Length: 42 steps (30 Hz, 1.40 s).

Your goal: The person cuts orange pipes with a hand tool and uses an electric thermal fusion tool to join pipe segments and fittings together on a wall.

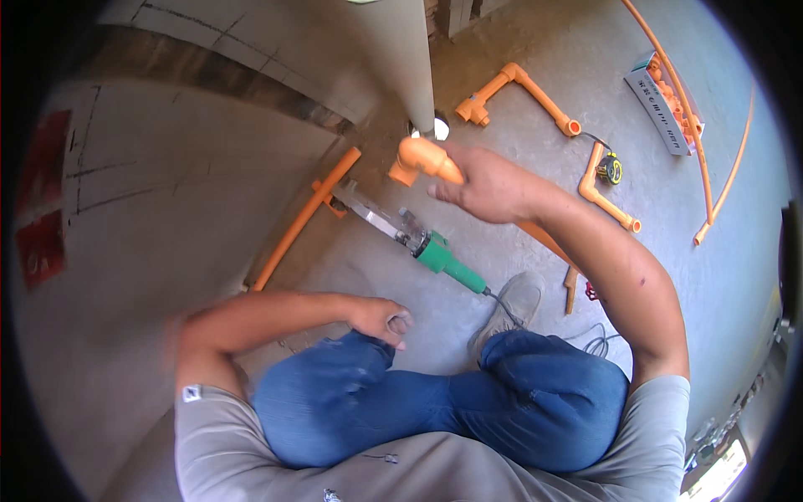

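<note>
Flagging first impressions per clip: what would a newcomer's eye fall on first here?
Probably the bright orange elbow fitting held in the right hand, above the picture's centre. Next comes the green-handled tool below it, its metal end toward a long orange pipe on the left. Then the open box of orange pieces, upper right.

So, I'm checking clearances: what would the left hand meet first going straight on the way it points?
Going rightward, the left hand would probably meet the grey shoe first; depth is unclear, so it might pass above.
</note>
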Tool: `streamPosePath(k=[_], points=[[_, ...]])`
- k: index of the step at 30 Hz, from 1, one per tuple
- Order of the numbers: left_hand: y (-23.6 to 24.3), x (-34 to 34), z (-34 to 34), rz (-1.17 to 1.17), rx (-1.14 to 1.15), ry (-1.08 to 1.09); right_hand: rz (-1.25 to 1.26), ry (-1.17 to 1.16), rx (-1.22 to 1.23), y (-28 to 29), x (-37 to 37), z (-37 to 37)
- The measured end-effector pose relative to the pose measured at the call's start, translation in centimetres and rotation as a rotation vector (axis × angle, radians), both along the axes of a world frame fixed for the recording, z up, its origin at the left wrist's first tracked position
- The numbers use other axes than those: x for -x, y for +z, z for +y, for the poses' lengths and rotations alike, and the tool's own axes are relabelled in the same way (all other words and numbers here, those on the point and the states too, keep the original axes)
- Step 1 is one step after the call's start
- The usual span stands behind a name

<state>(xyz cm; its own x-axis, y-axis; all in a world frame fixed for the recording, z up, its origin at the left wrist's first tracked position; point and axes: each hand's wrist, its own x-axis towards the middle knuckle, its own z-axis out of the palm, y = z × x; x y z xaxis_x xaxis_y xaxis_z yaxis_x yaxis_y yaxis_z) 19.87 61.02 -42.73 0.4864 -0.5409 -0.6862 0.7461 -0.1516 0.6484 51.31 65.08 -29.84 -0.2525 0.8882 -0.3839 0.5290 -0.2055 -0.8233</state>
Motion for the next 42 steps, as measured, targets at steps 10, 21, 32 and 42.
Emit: streamPosePath(k=[10,21,32,42], points=[[-13.2,-6.7,-8.2,0.14,0.79,1.077,-0.016,-0.196,0.361,0.5,0.1,-1.1],[-9.9,-6.4,-7.8,-0.035,0.676,1.247,-0.123,-0.16,0.247,-1.3,0.5,-0.5],[-5.8,-6.7,-4.1,0.01,0.596,1.101,-0.145,-0.211,0.173,-1.8,0.1,-0.1],[-3.5,-6.5,-0.3,0.094,0.791,1.167,-0.149,-0.21,0.157,-2.0,-0.3,-0.8]])
